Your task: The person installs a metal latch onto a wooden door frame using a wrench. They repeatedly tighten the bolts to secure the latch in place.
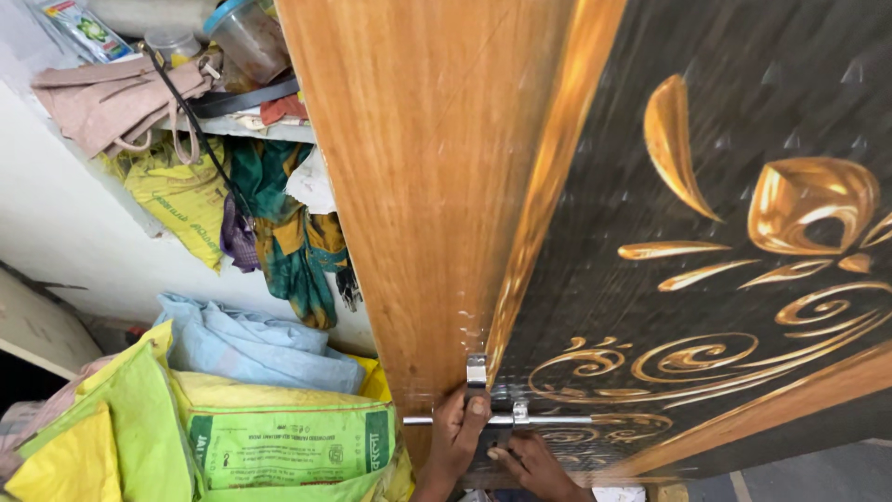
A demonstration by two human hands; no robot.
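Cluttered shelf (232, 125) and sacks (279, 437) crowded the door (437, 186) edge; left hand (457, 437) fingers wrapped the sliding bolt (520, 419), right hand (534, 465) fingertips pressed beneath it.

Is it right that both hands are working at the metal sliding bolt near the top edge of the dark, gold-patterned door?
Not quite. The head view shows the left hand and right hand at the metal sliding bolt near the bottom edge of the dark, gold-patterned door, not the top.
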